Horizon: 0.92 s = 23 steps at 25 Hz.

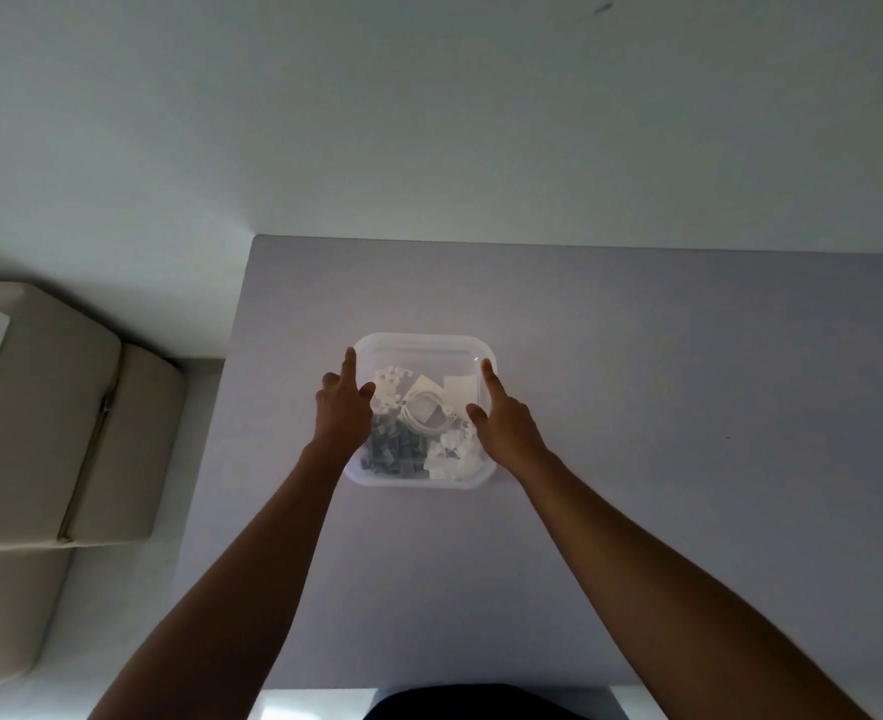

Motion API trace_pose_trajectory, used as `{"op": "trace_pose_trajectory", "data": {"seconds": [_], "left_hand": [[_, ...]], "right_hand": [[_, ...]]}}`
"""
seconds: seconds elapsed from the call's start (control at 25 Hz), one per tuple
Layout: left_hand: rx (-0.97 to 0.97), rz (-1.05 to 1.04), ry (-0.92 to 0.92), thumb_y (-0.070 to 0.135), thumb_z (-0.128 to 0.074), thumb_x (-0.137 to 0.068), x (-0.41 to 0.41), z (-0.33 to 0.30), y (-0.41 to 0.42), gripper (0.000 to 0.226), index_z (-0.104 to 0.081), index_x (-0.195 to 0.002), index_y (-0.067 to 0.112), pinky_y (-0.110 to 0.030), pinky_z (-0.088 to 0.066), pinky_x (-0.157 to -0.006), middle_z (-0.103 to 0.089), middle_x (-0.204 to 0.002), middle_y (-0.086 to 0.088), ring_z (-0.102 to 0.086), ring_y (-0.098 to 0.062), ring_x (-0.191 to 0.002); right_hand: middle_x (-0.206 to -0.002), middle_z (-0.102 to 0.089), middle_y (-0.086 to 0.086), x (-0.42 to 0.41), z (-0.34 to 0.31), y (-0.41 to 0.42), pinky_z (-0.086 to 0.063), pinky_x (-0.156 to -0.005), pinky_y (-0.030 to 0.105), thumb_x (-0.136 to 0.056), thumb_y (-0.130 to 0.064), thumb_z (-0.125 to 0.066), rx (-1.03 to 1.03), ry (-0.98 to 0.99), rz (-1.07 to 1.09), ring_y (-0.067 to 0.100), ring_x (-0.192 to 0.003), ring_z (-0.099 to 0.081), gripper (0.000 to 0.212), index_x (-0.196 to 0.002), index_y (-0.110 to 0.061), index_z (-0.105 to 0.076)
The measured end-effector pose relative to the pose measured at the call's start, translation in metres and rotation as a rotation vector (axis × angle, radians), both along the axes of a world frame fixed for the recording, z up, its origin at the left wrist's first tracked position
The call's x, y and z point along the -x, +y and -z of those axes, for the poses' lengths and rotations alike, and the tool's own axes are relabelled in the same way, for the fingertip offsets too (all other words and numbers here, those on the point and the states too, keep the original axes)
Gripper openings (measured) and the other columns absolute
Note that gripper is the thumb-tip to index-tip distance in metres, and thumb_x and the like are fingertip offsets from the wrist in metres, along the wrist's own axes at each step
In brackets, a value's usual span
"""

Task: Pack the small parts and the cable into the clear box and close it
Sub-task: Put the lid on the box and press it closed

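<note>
Dark clothing (pixel 486 704) at the bottom edge is cut off and shows only as a rounded shape. Beyond it stretches the pale lilac-grey flat worktop (pixel 637 356), its near and right edges running out of view. Left of it stands beige cushioned furniture (pixel 55 433), partly cropped by the frame. Two bare forearms reach forward over the worktop to the clear square plastic box with rounded corners (pixel 421 480), which sits near the worktop's middle. A clear lid seems to lie on top of it, though the glare makes it hard to be sure. The left hand (pixel 340 407) rests on the box's left side, index finger straight toward the far-left corner, the other fingers loosely bent and gripping nothing. The right hand (pixel 507 423) mirrors it on the right side, index finger extended to the far-right corner, thumb spread. Inside, blurred through the plastic, lie a coiled white cable (pixel 426 415), dark small parts (pixel 392 452) and white small parts (pixel 450 454); their shapes cannot be made out.
</note>
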State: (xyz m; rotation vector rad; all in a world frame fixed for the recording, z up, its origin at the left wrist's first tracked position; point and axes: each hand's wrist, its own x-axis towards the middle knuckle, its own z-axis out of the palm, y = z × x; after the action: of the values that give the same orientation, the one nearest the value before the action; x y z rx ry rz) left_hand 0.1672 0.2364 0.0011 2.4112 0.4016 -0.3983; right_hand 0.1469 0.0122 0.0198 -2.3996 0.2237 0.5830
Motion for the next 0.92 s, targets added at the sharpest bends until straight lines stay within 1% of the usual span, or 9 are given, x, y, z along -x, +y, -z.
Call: {"op": "trace_pose_trajectory", "data": {"seconds": [0.12, 0.2, 0.28, 0.32, 0.36, 0.44, 0.52, 0.68, 0.92], "left_hand": [[0.066, -0.062, 0.013, 0.036, -0.049, -0.100, 0.004, 0.003, 0.005, 0.069, -0.014, -0.155, 0.018, -0.051, -0.037, -0.104, -0.043, -0.139, -0.026, -0.046, -0.044, -0.124], [0.070, -0.141, 0.094, 0.046, -0.053, -0.096, 0.012, 0.007, 0.007, 0.072, -0.024, -0.149, 0.007, -0.052, -0.041, -0.101, -0.045, -0.140, -0.026, -0.048, -0.044, -0.124], [0.042, -0.135, 0.152, 0.045, -0.057, -0.094, 0.019, 0.012, -0.004, 0.068, -0.035, -0.138, -0.002, -0.049, -0.045, -0.095, -0.050, -0.133, -0.027, -0.052, -0.043, -0.118], [0.040, -0.120, 0.147, 0.043, -0.059, -0.093, 0.018, 0.013, -0.014, 0.066, -0.038, -0.136, -0.003, -0.048, -0.045, -0.094, -0.051, -0.131, -0.027, -0.053, -0.042, -0.116], [0.040, -0.102, 0.130, 0.041, -0.059, -0.094, 0.013, 0.012, -0.026, 0.063, -0.041, -0.134, -0.004, -0.046, -0.045, -0.094, -0.052, -0.129, -0.027, -0.052, -0.041, -0.116], [0.048, -0.052, 0.076, 0.037, -0.059, -0.095, -0.004, 0.010, -0.057, 0.057, -0.046, -0.132, -0.004, -0.043, -0.044, -0.095, -0.054, -0.127, -0.027, -0.052, -0.041, -0.116], [0.081, -0.019, 0.036, 0.036, -0.059, -0.095, -0.027, 0.009, -0.094, 0.053, -0.050, -0.128, -0.004, -0.042, -0.045, -0.093, -0.058, -0.123, -0.027, -0.054, -0.040, -0.113], [0.119, 0.024, -0.002, 0.034, -0.062, -0.093, -0.072, 0.012, -0.175, 0.051, -0.055, -0.124, -0.006, -0.043, -0.049, -0.092, -0.061, -0.119, -0.025, -0.058, -0.040, -0.110], [0.141, 0.028, -0.006, 0.034, -0.061, -0.093, -0.120, 0.021, -0.254, 0.050, -0.055, -0.121, -0.006, -0.042, -0.048, -0.093, -0.059, -0.120, -0.026, -0.057, -0.039, -0.111]], "right_hand": [[-0.134, -0.058, 0.018, 0.008, 0.003, -0.009, -0.046, -0.100, 0.042, -0.097, -0.036, -0.058, -0.127, -0.002, 0.157, 0.036, -0.119, -0.059, 0.081, -0.156, -0.030, -0.003], [-0.126, -0.062, 0.017, 0.024, 0.008, -0.019, -0.051, -0.097, 0.043, -0.089, -0.045, -0.066, -0.211, 0.078, 0.294, 0.033, -0.113, -0.061, 0.085, -0.155, -0.022, -0.016], [-0.118, -0.065, 0.014, 0.037, 0.012, -0.034, -0.057, -0.088, 0.047, -0.086, -0.045, -0.069, -0.254, 0.156, 0.329, 0.029, -0.103, -0.065, 0.071, -0.142, -0.012, -0.042], [-0.117, -0.065, 0.012, 0.038, 0.012, -0.045, -0.059, -0.083, 0.047, -0.087, -0.041, -0.070, -0.273, 0.156, 0.336, 0.027, -0.100, -0.066, 0.059, -0.133, -0.009, -0.051], [-0.116, -0.064, 0.011, 0.036, 0.010, -0.056, -0.061, -0.079, 0.047, -0.088, -0.036, -0.070, -0.295, 0.141, 0.360, 0.027, -0.098, -0.066, 0.052, -0.127, -0.007, -0.055], [-0.114, -0.062, 0.010, 0.026, 0.007, -0.086, -0.062, -0.073, 0.046, -0.089, -0.031, -0.070, -0.341, 0.112, 0.453, 0.029, -0.097, -0.066, 0.047, -0.126, -0.005, -0.056], [-0.113, -0.062, 0.010, 0.008, 0.003, -0.122, -0.062, -0.072, 0.047, -0.090, -0.030, -0.069, -0.337, 0.080, 0.510, 0.030, -0.098, -0.066, 0.046, -0.125, -0.004, -0.057], [-0.116, -0.067, 0.015, -0.037, 0.007, -0.202, -0.058, -0.082, 0.052, -0.087, -0.033, -0.069, -0.223, -0.005, 0.526, 0.032, -0.101, -0.067, 0.047, -0.124, -0.005, -0.061], [-0.121, -0.064, 0.019, -0.092, 0.014, -0.277, -0.055, -0.089, 0.052, -0.091, -0.027, -0.066, -0.162, -0.069, 0.514, 0.036, -0.108, -0.063, 0.044, -0.126, 0.000, -0.059]]}}
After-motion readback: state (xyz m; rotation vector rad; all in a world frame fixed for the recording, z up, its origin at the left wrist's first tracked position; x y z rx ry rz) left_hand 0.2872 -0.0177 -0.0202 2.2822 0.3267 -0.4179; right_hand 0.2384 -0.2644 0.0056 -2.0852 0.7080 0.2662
